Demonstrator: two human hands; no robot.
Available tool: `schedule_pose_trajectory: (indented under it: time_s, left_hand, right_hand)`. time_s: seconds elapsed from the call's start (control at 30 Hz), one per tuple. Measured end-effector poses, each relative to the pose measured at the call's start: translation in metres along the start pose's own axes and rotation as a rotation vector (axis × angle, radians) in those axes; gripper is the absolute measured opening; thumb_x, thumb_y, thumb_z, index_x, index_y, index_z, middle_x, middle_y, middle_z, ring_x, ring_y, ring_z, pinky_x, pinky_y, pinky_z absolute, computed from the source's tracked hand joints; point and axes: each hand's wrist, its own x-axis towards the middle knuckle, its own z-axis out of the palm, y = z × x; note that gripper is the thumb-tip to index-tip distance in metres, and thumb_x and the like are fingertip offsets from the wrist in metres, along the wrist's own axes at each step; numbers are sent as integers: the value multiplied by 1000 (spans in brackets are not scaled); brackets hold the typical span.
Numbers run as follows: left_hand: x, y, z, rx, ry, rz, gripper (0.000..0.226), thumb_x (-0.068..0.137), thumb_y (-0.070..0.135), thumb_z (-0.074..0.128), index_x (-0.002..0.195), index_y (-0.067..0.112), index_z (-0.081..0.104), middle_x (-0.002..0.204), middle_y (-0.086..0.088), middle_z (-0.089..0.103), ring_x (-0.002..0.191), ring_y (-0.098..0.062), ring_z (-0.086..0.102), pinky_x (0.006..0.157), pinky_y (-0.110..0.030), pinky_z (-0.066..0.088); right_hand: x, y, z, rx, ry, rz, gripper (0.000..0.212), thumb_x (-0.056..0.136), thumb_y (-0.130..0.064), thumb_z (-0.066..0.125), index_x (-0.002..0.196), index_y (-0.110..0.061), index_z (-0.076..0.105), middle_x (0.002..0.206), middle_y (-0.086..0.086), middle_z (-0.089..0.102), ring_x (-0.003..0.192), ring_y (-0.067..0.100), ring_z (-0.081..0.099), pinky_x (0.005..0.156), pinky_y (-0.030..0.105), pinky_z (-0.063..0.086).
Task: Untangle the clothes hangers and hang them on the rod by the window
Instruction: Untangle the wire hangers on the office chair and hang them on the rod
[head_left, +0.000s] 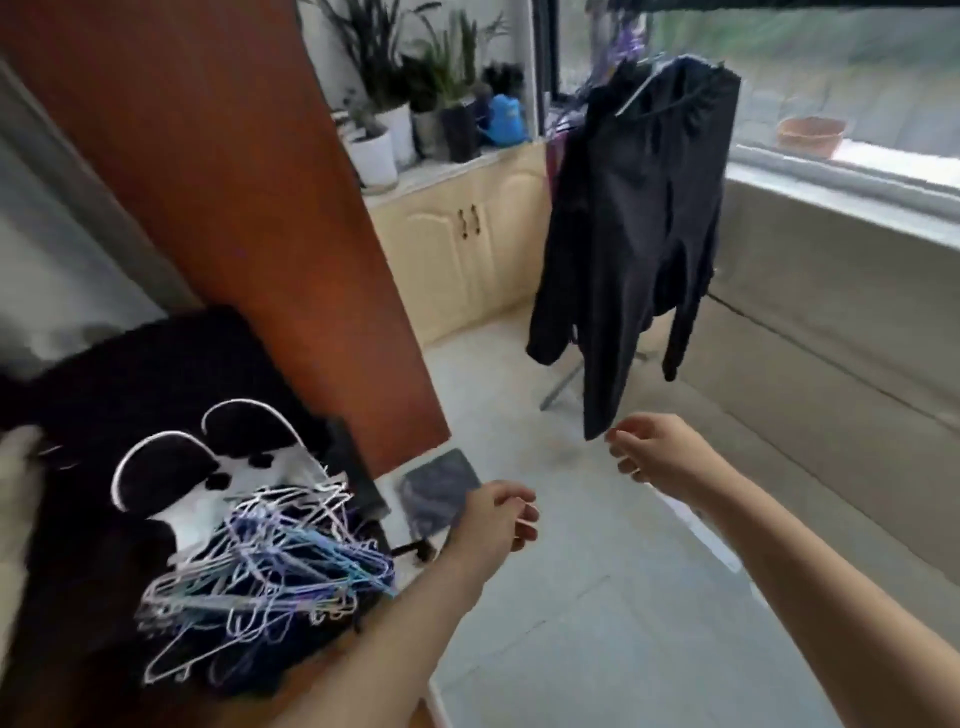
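Note:
A tangled pile of thin wire hangers (270, 566), white, blue and purple, lies on a black-and-white cloth at the lower left. My left hand (498, 519) hovers to the right of the pile, fingers loosely curled, holding nothing. My right hand (654, 449) is raised further right, fingers also loosely curled and empty, just below the hem of a dark garment (634, 234). That garment hangs on a hanger from the dark rod (779, 4) along the window at the top right.
A reddish-brown wooden panel (234, 182) stands behind the pile. Potted plants (395, 104) and a blue watering can (506, 119) sit on cream cabinets (457, 244) at the back. A dark flat item (441, 488) lies near my left hand. A pale tiled floor (597, 597) spreads below.

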Motion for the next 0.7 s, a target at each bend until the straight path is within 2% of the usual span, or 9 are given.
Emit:
schedule_pose_trajectory:
  time_s: [0.1,0.23,0.33,0.4,0.47,0.53,0.6,0.7]
  left_hand:
    - [-44,-87,-124,-132,207,-97,26,100,-2,42,94,6,66,77,-9,65,56,-17,60,56,-25,44]
    - [-98,-196,-256,-249,434,-266,27,94,-5,43,87,7,67,68,-11,66,53,-21,58,56,-28,43]
    - [-139,-240,-326,-327,587,-331,26,95,-4,45,88,8,67,63,-4,67,54,-20,59,55,-28,47]
    - [-163,-258,-358,-373,647,-352,24,97,-1,46,91,8,67,68,-6,68,57,-20,61,56,-29,48]
    - [-185,-269,-384,-416,659,-370,23,98,-2,45,95,5,67,76,-11,68,60,-21,61,54,-27,48]
    - [-197,-280,-401,-455,665,-409,22,100,-2,44,100,3,65,82,-14,67,64,-22,61,54,-26,48]
    - [-201,-288,-411,-498,701,-449,21,101,-1,45,103,3,65,87,-16,67,69,-24,61,60,-30,48]
    - [-196,-298,-415,-590,740,-542,21,100,-1,47,102,4,68,86,-15,70,74,-25,64,65,-33,51]
  right_hand:
    - [-8,-45,115,47,-110,-24,14,100,-12,58,96,-5,70,90,12,69,70,21,61,61,28,48]
    - [-42,-69,265,58,-313,5,16,99,-11,58,96,-1,70,88,14,71,71,22,63,67,33,47]
    - [-72,-75,363,21,-510,81,16,100,-3,52,95,0,67,83,13,67,60,18,60,54,23,44]
    - [-87,-78,410,51,-611,197,19,101,3,46,91,1,61,74,12,61,46,15,55,43,17,37]
    - [-92,-84,449,61,-637,288,21,101,1,42,87,-1,56,64,9,55,40,15,49,40,16,32]
    - [-88,-86,475,-42,-652,297,21,100,-1,43,85,-3,57,64,7,57,45,17,49,44,18,34]
    - [-85,-87,487,-160,-658,254,20,99,-2,46,88,-5,63,73,8,62,55,20,54,50,22,40]
    - [-68,-88,497,-213,-643,314,22,100,-1,44,91,-3,64,76,11,63,58,22,54,53,23,40]
